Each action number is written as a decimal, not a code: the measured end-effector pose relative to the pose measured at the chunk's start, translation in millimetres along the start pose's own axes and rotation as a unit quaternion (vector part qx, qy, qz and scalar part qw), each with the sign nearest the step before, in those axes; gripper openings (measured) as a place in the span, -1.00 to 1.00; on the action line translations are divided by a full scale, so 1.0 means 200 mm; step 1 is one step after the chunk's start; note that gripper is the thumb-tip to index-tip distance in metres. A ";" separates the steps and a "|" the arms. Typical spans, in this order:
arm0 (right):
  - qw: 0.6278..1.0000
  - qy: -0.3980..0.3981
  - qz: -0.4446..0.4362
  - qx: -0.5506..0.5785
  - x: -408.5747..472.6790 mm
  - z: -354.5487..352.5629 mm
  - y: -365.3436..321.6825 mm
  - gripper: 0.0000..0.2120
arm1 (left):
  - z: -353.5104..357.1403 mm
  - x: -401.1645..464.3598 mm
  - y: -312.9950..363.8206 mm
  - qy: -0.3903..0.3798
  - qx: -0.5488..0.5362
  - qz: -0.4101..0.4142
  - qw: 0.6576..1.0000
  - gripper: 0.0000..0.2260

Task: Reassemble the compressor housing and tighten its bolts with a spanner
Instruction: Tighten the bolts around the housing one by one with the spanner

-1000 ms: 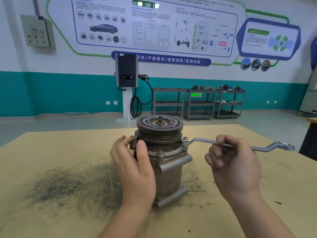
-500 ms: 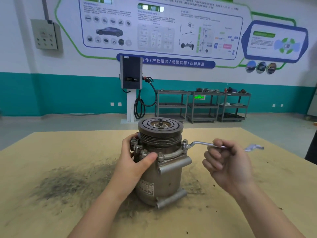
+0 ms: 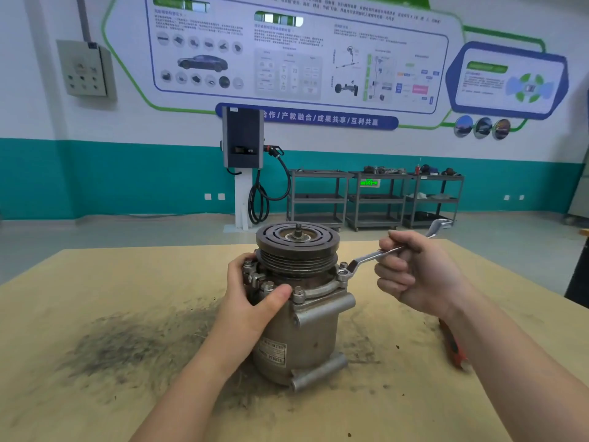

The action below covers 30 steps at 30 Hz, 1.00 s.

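Spanner (image 3: 376,255) swung farther back (steel compressor (image 3: 302,317) upright)

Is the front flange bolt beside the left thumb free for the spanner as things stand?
Probably yes: that bolt stands uncovered, with the left hand's thumb just beside it and the spanner on another bolt.

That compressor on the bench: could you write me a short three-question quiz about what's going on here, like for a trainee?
1. True or false: the left hand steadies the compressor.
2. What does the right hand grip? A) a hammer B) the spanner C) a rag
3. Fill in: the spanner's ring end sits on a bolt on the compressor's ____ side, as seen from the head camera.

Key: 1 true; 2 B; 3 right.
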State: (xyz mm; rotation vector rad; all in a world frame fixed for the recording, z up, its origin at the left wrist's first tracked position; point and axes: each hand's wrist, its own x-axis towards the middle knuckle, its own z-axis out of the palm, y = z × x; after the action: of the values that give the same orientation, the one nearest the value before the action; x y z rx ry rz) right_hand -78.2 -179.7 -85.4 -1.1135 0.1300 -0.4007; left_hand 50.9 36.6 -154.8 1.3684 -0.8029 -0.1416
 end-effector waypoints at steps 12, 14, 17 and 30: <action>0.987 -0.012 -0.015 0.159 -0.04 -0.08 0.16 -0.77 | 0.00 0.01 -0.01 -0.011 0.004 0.014 1.000 -0.47; 0.985 0.007 -0.055 0.162 -0.10 -0.05 0.19 -0.79 | 0.00 0.01 -0.01 -0.009 -0.001 0.015 1.000 -0.50; 0.975 0.098 -0.166 0.110 -0.21 0.04 0.28 -0.84 | 0.00 0.01 -0.01 -0.003 0.007 0.012 1.000 -0.56; 0.724 0.119 -0.458 -0.502 -0.24 0.49 0.52 -0.89 | 0.00 0.07 -0.10 0.022 0.038 0.055 0.998 -0.47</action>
State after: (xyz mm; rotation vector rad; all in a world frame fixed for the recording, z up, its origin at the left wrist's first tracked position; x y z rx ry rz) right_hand -67.9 -39.2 -140.3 -2.1888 -0.0055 -1.4960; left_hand 68.2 25.1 -166.7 1.3898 -0.8526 0.0047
